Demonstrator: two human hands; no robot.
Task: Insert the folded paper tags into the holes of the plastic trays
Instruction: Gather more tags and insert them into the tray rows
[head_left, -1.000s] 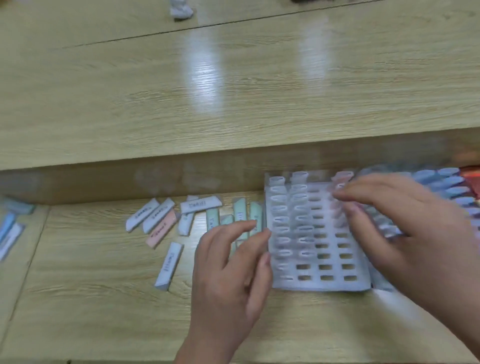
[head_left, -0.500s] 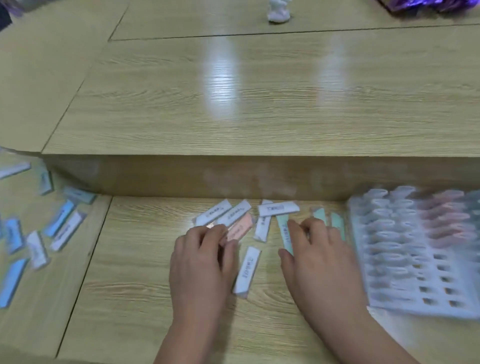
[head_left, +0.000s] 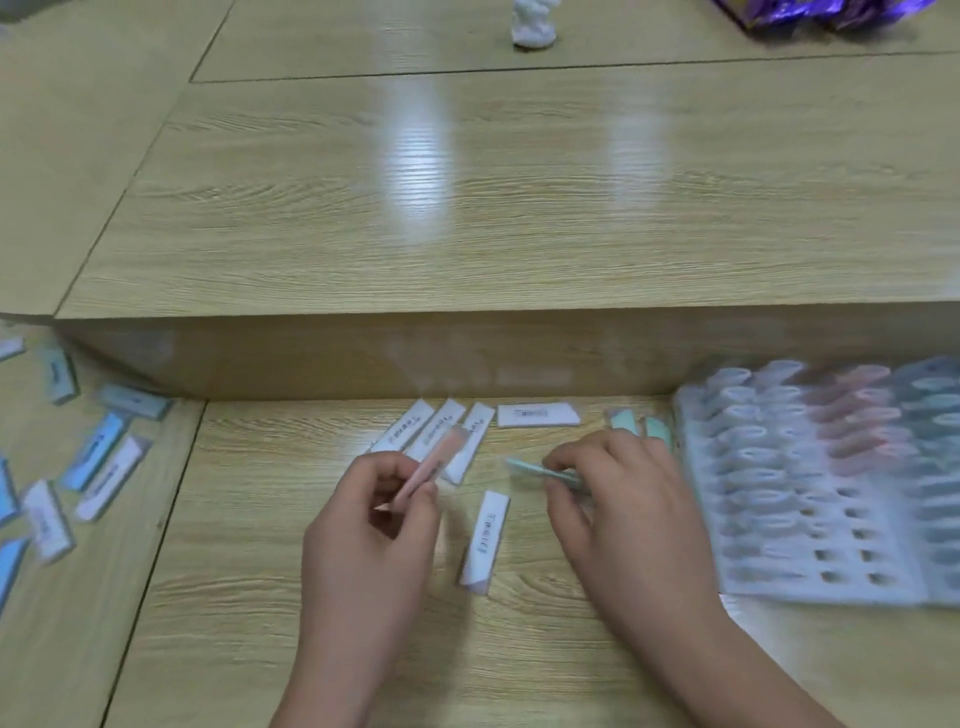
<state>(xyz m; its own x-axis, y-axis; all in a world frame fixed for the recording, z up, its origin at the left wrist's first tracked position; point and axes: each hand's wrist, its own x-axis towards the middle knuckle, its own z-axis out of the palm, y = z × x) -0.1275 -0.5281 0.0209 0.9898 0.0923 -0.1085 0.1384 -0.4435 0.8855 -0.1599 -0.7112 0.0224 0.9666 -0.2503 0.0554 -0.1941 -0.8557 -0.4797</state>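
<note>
My left hand (head_left: 371, 525) pinches a pink folded tag (head_left: 434, 462) lifted off the lower desk. My right hand (head_left: 618, 504) pinches a green folded tag (head_left: 535, 469) just above the desk. Between the hands lies a white tag (head_left: 485, 538). Several more white tags (head_left: 537, 414) lie behind the hands, and two green tags (head_left: 623, 420) show past my right knuckles. The white plastic tray (head_left: 810, 499) lies at the right, its far rows filled with white, pink and green tags, its near holes open.
A raised wooden table step (head_left: 467, 353) runs across behind the tags. Several blue and white tags (head_left: 98, 457) are scattered on the desk at the left. A small white figure (head_left: 532, 23) and a purple bag (head_left: 815, 13) sit on the far table.
Both hands left the tray for the loose tags. The left picked up the pink tag and the right picked up a green one. The view shifted so the tray now lies at the right.
</note>
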